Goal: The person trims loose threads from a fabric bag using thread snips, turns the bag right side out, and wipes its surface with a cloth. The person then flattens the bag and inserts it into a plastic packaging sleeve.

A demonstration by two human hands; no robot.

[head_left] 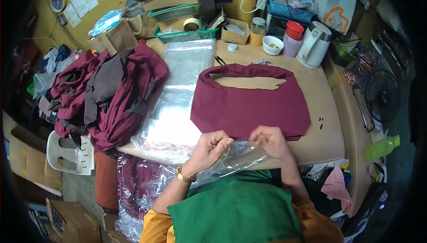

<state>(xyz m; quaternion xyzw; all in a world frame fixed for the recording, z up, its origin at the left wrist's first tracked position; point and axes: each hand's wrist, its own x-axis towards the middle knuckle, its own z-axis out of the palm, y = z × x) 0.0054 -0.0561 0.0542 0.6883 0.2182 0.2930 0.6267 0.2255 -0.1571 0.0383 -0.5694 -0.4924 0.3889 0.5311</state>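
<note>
My left hand [209, 150], with a gold watch [184, 175] at the wrist, pinches the edge of a clear plastic bag [238, 159]. Closed on the same edge, a little to the right, is my right hand [272, 141]. The plastic hangs between them over the front of the table. Just beyond my hands a maroon fabric bag [251, 109] lies flat, its wide strap forming a loop at the top. To its left is a stack of clear plastic bags [180, 98].
A heap of maroon and grey fabric bags [118, 96] covers the table's left end. Along the back stand a green basket [187, 35], a jar [257, 32], a white bowl [272, 46] and a kettle [314, 45]. Plastic-wrapped maroon items [138, 180] sit below the front edge.
</note>
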